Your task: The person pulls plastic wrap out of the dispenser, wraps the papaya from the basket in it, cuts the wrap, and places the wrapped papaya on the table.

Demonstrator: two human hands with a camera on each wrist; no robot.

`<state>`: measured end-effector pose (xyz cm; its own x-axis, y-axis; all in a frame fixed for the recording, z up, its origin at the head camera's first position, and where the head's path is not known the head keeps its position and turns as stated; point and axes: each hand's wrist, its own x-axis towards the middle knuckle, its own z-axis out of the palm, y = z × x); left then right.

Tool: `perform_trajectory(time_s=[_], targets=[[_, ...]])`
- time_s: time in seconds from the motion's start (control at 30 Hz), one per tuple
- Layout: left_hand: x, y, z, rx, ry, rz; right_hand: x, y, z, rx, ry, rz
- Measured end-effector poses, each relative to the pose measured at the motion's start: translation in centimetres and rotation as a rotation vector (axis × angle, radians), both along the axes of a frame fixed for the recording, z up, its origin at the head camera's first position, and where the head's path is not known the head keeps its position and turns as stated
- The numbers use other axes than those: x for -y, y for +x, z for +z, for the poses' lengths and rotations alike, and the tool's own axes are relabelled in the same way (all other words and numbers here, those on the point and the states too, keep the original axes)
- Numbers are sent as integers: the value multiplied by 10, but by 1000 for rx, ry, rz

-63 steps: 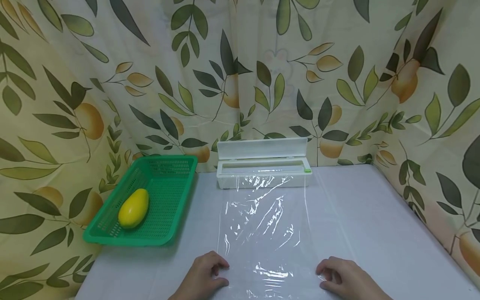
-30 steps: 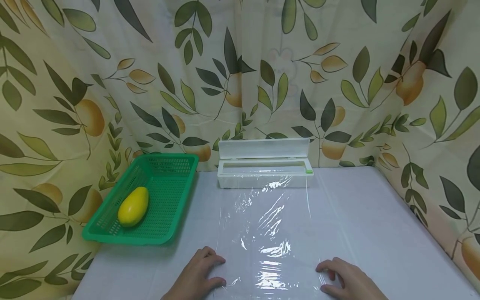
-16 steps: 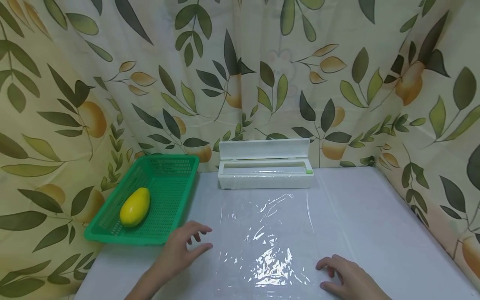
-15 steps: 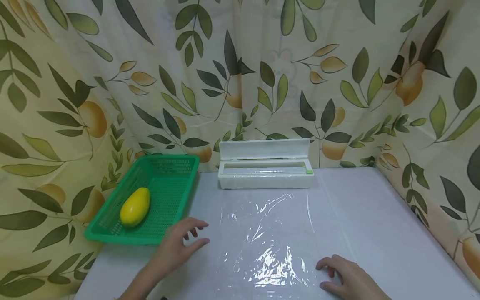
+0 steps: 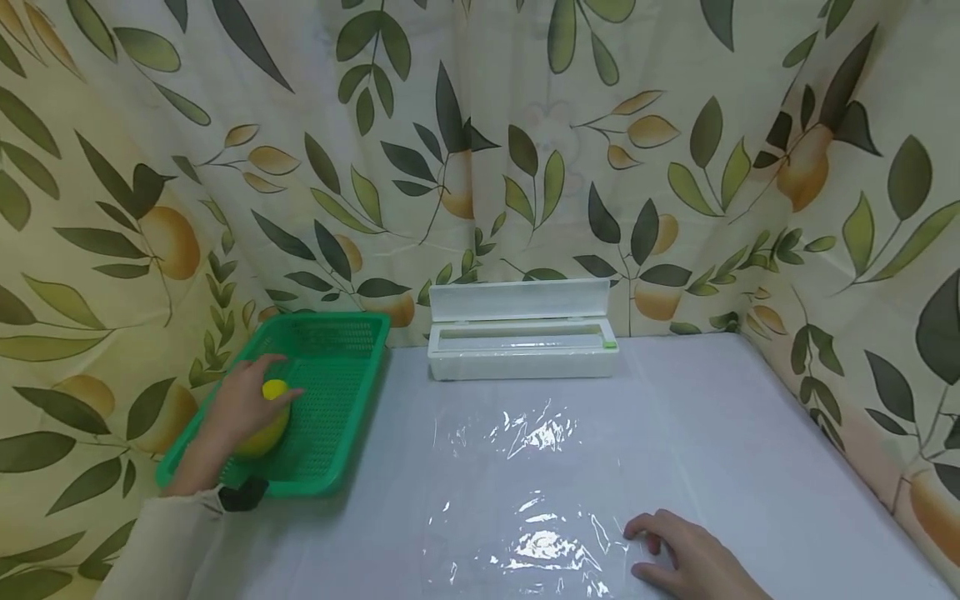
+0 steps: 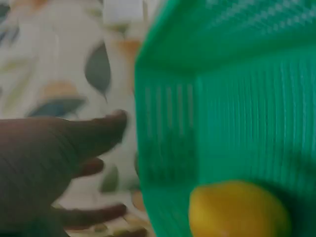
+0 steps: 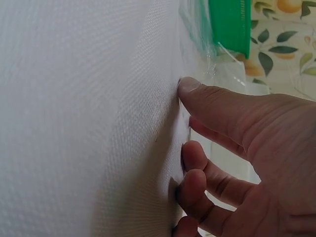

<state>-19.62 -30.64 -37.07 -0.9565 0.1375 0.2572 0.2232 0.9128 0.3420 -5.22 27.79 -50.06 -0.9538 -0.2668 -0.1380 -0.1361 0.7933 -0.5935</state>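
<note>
My left hand reaches over the green basket, thumb and fingers spread apart. Beneath it lies a yellow mango-like fruit, partly hidden by the hand. The left wrist view, somewhat blurred, has the fruit in the basket, with the left hand apart from it. A sheet of clear cling film lies flat on the white tabletop. At the film's right edge my right hand rests with fingers loosely bent. Its fingertips touch the white cloth in the right wrist view.
A white cling film dispenser box stands at the back, its lid raised and a small green slider at its right end. A leaf-and-fruit patterned curtain encloses the table at the back and sides.
My left hand has let go of the film's left edge and moved left and forward to the basket. The right hand stays by the film, which now lies flat, separate from the box.
</note>
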Motion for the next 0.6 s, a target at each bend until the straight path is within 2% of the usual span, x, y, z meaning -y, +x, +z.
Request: perform_trajectory(time_s=[0.13, 0.23, 0.37, 0.6], targets=[[26, -13, 0, 223, -87, 62, 1, -1, 2, 9, -7, 11], [37, -18, 0, 370, -138, 107, 1, -2, 3, 21, -12, 13], [43, -22, 0, 482, -136, 109, 1, -3, 3, 25, -14, 5], [45, -29, -1, 577, -90, 113, 3, -5, 4, 48, 7, -46]])
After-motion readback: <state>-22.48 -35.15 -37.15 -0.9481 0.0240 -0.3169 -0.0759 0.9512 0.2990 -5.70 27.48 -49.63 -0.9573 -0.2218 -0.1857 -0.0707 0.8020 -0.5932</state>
